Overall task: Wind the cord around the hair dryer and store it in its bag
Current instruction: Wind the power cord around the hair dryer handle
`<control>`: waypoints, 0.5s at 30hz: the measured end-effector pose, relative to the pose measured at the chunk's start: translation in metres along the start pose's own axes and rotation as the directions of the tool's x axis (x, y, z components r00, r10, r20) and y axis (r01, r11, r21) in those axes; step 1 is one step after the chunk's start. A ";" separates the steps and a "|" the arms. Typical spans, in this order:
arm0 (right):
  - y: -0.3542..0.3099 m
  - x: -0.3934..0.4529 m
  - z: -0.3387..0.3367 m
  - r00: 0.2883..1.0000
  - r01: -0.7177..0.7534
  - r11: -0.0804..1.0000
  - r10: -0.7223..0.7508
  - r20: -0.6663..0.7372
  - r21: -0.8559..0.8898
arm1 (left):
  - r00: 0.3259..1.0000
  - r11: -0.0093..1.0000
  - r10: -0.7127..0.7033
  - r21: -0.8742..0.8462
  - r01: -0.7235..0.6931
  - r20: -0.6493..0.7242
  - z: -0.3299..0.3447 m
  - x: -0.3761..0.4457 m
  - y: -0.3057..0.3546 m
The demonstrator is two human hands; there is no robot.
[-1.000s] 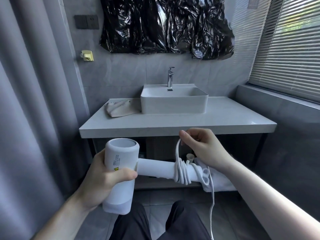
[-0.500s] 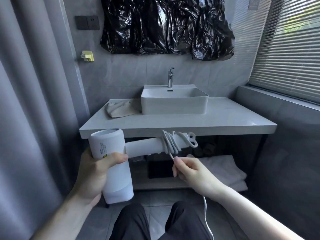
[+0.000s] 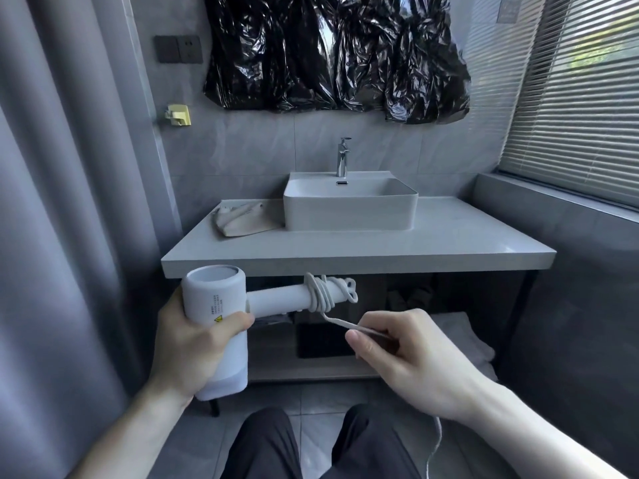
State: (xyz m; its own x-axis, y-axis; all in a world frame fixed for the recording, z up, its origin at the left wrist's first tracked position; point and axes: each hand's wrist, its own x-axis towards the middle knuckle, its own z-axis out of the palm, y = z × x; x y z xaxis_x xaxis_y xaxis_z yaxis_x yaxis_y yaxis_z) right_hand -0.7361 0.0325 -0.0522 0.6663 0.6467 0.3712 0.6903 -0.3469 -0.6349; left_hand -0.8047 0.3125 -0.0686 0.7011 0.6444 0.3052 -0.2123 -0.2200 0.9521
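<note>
- The left hand [image 3: 188,344], at about 8 o'clock in the view, has its fingers closed around the barrel of the white hair dryer [image 3: 218,326], thumb across a small yellow warning label.
- The dryer's barrel stands nearly upright, its open round end at 12 o'clock; its handle sticks out toward 3 o'clock, level.
- The right hand [image 3: 411,357], at about 4 o'clock, pinches the white cord [image 3: 321,295] between thumb and forefinger; the other fingers are curled in.
- Several loops of cord sit bunched around the outer end of the handle; one strand runs from them down to the pinch, and more cord hangs below the right wrist.
- Beyond the dryer, a grey counter [image 3: 449,243] carries a white basin [image 3: 349,209], nothing visible in it, with a chrome tap [image 3: 342,157] behind.
- A beige cloth bag [image 3: 240,221] lies flat and slack on the counter, touching the basin at its 9 o'clock side; what it holds cannot be told.
</note>
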 end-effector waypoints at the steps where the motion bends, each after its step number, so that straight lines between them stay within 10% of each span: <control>1: -0.002 0.002 -0.003 1.000 0.009 1.000 -0.009 -0.025 -0.003 | 1.000 1.000 -0.003 0.015 0.002 0.011 0.001 -0.002 -0.001; 15: -0.006 0.030 -0.024 0.993 0.003 0.999 0.002 -0.115 0.046 | 0.962 0.991 0.019 0.126 -0.055 0.272 0.004 -0.022 0.003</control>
State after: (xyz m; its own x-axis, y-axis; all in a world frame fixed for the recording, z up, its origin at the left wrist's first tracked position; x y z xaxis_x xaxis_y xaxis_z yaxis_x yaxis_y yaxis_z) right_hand -0.7138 0.0378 -0.0207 0.6960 0.5632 0.4454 0.6787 -0.3135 -0.6641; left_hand -0.8186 0.2949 -0.0726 0.8558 0.4164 0.3068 -0.1633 -0.3453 0.9242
